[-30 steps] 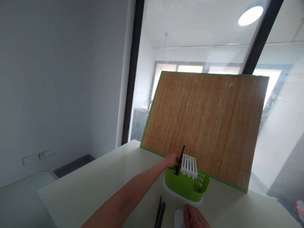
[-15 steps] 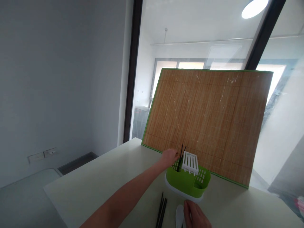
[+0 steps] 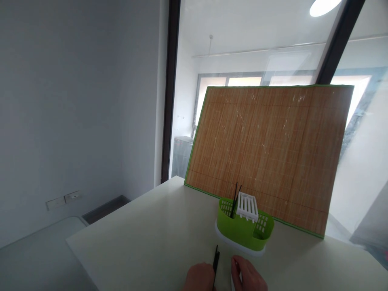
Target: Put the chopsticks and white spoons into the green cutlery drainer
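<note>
Low in the head view, my left hand (image 3: 199,276) is closed around a few black chopsticks (image 3: 216,260), whose tips stick out past the fingers toward the caddy. My right hand (image 3: 249,275) sits just to the right, thumb and fingers pinched together. A sliver of a white utensil (image 3: 233,283) shows at the thumb side of that hand; whether the fingers grip it is hidden. Beyond both hands stands a green utensil caddy (image 3: 239,232) on a white base. Black chopsticks (image 3: 234,201) stand upright in its left compartment, beside a raised white slotted rack (image 3: 247,206).
A bamboo mat (image 3: 266,153) with green edging stands upright behind the caddy. Everything rests on a white table (image 3: 145,238). A glass partition with a dark frame (image 3: 169,101) rises behind, and a pale surface (image 3: 42,254) lies at lower left.
My left hand has come back from the caddy's left compartment to the chopsticks on the table and closed on them. My right hand now covers most of the white spoon seen earlier.
</note>
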{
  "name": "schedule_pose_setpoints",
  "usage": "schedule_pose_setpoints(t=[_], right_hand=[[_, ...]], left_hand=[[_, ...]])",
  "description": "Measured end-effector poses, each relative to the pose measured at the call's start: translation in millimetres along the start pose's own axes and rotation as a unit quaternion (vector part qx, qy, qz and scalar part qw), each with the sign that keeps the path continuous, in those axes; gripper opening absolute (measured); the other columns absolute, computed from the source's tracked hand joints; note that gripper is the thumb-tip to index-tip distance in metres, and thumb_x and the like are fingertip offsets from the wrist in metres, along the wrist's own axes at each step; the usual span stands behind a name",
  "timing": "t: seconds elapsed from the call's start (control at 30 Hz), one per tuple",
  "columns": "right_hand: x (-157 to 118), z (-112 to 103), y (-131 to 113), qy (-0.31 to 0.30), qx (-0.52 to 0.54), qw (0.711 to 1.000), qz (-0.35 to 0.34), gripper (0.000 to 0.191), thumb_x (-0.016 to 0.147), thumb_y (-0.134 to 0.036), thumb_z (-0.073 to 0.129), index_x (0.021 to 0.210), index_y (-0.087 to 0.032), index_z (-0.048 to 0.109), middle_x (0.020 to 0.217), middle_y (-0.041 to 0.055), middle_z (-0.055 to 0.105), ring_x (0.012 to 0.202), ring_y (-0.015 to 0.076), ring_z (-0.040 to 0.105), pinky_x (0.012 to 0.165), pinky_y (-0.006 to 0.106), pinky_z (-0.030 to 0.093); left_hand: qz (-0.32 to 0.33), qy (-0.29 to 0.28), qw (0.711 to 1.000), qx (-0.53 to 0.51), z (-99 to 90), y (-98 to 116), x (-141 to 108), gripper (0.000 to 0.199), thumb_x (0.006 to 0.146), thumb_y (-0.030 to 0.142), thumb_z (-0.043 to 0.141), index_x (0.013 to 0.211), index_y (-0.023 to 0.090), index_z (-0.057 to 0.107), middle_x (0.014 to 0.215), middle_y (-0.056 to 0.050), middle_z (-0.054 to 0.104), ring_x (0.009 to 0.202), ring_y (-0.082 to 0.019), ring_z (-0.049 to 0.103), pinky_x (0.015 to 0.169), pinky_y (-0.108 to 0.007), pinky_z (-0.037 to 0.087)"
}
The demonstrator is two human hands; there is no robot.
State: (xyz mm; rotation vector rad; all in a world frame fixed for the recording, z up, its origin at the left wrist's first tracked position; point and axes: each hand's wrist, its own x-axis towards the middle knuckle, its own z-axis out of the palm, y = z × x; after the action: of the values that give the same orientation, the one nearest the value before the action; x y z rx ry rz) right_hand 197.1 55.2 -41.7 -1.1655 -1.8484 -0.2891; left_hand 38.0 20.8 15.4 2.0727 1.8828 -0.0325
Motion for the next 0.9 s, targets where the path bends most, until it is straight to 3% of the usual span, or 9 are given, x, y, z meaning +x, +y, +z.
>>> schedule_pose_setpoints(t=[0.3, 0.5, 0.6, 0.7, 0.8, 0.9], right_hand=[[-7.5, 7.3, -1.0, -0.078, 0.01, 0.996, 0.032, 0.038, 0.094, -0.044, 0.027, 0.087, -0.026, 0.059, 0.074, -0.001, 0.066, 0.066, 0.0137, 0.062, 0.063, 0.025, 0.041], [-5.2, 3.1, -6.0, -0.142, 0.048, 0.983, 0.11, 0.04, 0.092, -0.052, 0.027, 0.085, -0.027, 0.058, 0.076, -0.0009, 0.066, 0.07, 0.0175, 0.062, 0.064, 0.028, 0.039], [-2.0, 0.7, -14.4, -0.203, 0.12, 0.961, 0.147, 0.041, 0.087, -0.059, 0.035, 0.084, -0.026, 0.059, 0.062, -0.0028, 0.06, 0.058, 0.0166, 0.058, 0.056, 0.027, 0.036], [0.0, 3.3, -27.7, -0.253, 0.223, 0.931, 0.143, 0.045, 0.082, -0.062, 0.042, 0.095, -0.023, 0.06, 0.051, -0.0055, 0.049, 0.048, 0.0137, 0.05, 0.048, 0.024, 0.03], [4.9, 7.8, -40.5, -0.262, 0.28, 0.914, 0.13, 0.046, 0.083, -0.058, 0.042, 0.102, -0.02, 0.059, 0.049, -0.0074, 0.045, 0.043, 0.011, 0.045, 0.045, 0.022, 0.027], [15.7, 10.8, -47.6, -0.25, 0.261, 0.927, 0.104, 0.036, 0.086, -0.052, 0.042, 0.089, -0.02, 0.057, 0.051, -0.0066, 0.049, 0.046, 0.0102, 0.049, 0.046, 0.021, 0.031]], left_hand=[[0.0, 0.038, 0.999, 0.001, -2.1, 7.4, -1.0, 0.037, 0.073, 0.004, 0.042, 0.099, 0.004, 0.068, 0.098, -0.022, 0.068, 0.096, -0.035, 0.063, 0.083, -0.044, 0.049], [0.003, 0.114, 0.992, -0.056, -2.8, -17.8, 3.9, 0.024, 0.07, 0.012, 0.046, 0.083, 0.011, 0.067, 0.09, -0.016, 0.068, 0.089, -0.03, 0.064, 0.077, -0.036, 0.049], [0.039, 0.115, 0.978, -0.171, -18.3, -29.5, 6.3, 0.014, 0.073, 0.019, 0.046, 0.069, 0.014, 0.059, 0.067, -0.006, 0.065, 0.065, -0.02, 0.064, 0.057, -0.026, 0.046], [0.113, 0.134, 0.932, -0.318, -42.2, -29.2, 4.4, 0.016, 0.08, 0.025, 0.043, 0.068, 0.017, 0.05, 0.054, 0.003, 0.054, 0.046, -0.011, 0.055, 0.043, -0.018, 0.037], [0.181, 0.215, 0.891, -0.355, -63.9, -23.2, 0.6, 0.015, 0.081, 0.026, 0.047, 0.068, 0.018, 0.046, 0.059, 0.005, 0.054, 0.051, -0.009, 0.053, 0.048, -0.016, 0.038], [0.236, 0.259, 0.888, -0.299, -75.8, -22.2, -1.7, 0.013, 0.081, 0.025, 0.05, 0.07, 0.018, 0.048, 0.066, 0.003, 0.056, 0.059, -0.009, 0.053, 0.055, -0.017, 0.04]])
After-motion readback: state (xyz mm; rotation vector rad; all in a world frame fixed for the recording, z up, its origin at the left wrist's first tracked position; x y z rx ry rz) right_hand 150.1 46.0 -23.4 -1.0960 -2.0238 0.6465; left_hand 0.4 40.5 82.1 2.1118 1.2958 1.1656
